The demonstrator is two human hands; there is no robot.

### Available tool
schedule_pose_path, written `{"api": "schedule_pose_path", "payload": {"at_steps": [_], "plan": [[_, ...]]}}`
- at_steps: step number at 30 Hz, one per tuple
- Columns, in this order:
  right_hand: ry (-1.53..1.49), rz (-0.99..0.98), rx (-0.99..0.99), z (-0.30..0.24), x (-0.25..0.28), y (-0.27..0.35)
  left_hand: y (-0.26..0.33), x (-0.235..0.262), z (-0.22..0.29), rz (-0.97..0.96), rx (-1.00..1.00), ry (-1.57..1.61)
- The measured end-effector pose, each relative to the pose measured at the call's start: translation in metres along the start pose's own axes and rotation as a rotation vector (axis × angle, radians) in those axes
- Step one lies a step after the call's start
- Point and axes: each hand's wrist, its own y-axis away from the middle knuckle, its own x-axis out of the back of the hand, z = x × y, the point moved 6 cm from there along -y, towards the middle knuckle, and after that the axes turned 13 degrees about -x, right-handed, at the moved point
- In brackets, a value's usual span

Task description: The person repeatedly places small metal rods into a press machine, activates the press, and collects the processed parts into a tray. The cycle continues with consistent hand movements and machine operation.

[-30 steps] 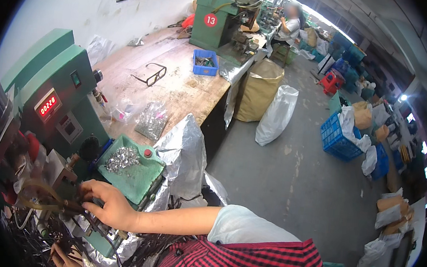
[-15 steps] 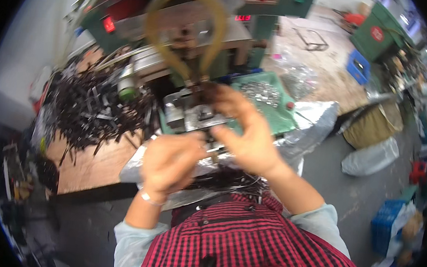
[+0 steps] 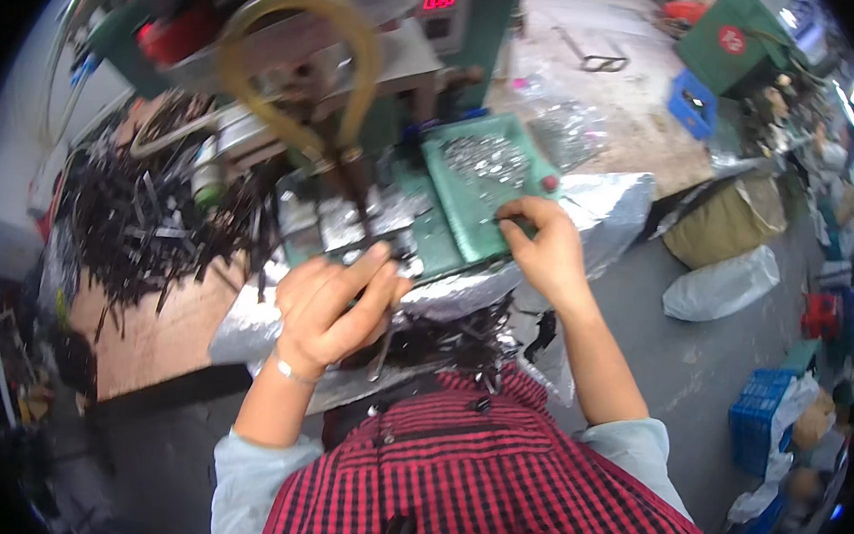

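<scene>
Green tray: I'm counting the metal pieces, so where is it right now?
In the head view, the green tray lies just above and right of centre, with the right hand at its right side.

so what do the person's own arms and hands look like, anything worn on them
The left hand and right hand are ungloved. Loose pale blue sleeves leave both forearms bare. A thin pale band circles the left wrist; the right wrist shows none.
</scene>
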Motion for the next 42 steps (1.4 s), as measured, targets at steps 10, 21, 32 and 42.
{"api": "schedule_pose_path", "payload": {"at_steps": [10, 21, 32, 42], "plan": [[0.232, 0.382, 0.197, -0.004, -0.019, 0.022, 0.055, 0.058, -0.013, -0.156, 0.457, -0.209], [-0.060, 0.444, 0.287, -0.012, -0.028, 0.021, 0.265, 0.021, -0.192, -0.693, 1.166, -0.322], [-0.105, 0.465, 0.428, -0.027, -0.042, -0.011, 0.259, 0.061, -0.215, -0.722, 1.040, -0.208], [-0.112, 0.439, 0.263, -0.022, 0.030, 0.042, 0.190, 0.094, -0.151, 0.059, 1.153, 0.015]]}}
